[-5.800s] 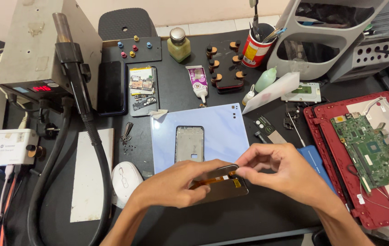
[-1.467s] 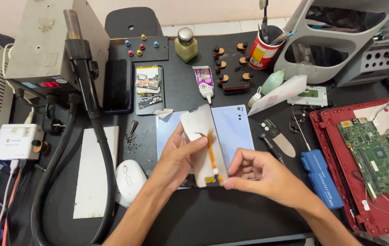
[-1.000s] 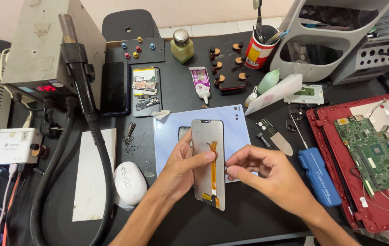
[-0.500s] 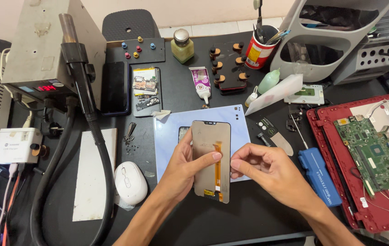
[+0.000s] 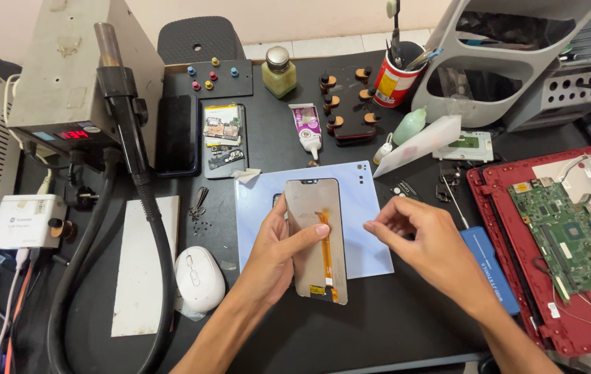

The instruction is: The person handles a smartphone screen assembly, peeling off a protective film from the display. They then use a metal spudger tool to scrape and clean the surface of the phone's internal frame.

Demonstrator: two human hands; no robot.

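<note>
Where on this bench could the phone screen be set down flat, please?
Bare dark bench lies below the blue mat, between the left hand holding the phone screen and the right hand. Crowded: the back row and beside the red laptop shell.

One phone screen panel (image 5: 316, 235), one white mouse (image 5: 200, 278), one glue tube (image 5: 307, 127), one red laptop shell (image 5: 517, 277) at three o'clock.

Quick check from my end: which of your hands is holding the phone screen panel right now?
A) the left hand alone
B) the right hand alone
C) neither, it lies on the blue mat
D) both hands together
A: the left hand grips the phone screen panel with its thumb across the back, while the right hand hovers beside it without touching, above the blue mat.
</note>
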